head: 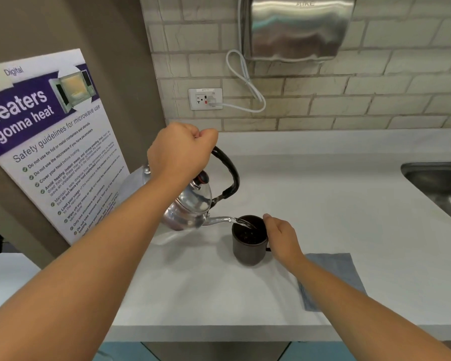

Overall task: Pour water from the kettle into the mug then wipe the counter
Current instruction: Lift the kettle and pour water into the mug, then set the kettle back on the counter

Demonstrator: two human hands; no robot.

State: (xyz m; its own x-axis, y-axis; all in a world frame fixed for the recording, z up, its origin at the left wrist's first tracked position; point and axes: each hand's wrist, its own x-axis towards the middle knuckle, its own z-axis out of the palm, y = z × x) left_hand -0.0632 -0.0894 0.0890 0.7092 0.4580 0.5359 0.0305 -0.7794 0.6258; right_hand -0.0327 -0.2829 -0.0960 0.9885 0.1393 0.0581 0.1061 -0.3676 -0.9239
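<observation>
My left hand (179,152) is closed around the black arched handle of a shiny metal kettle (190,204), which hangs tilted above the white counter (336,204). Its spout points right, and a thin stream of water runs from it into a dark mug (248,246) standing on the counter. My right hand (281,235) rests against the mug's right side at its handle, fingers wrapped there. A folded grey cloth (336,272) lies flat on the counter to the right of the mug, partly under my right forearm.
A steel sink (440,183) is set into the counter at the far right. A microwave safety poster (50,142) leans on the left wall. On the tiled back wall hang a metal dispenser (294,27) and a wall socket (205,99) with a white cable.
</observation>
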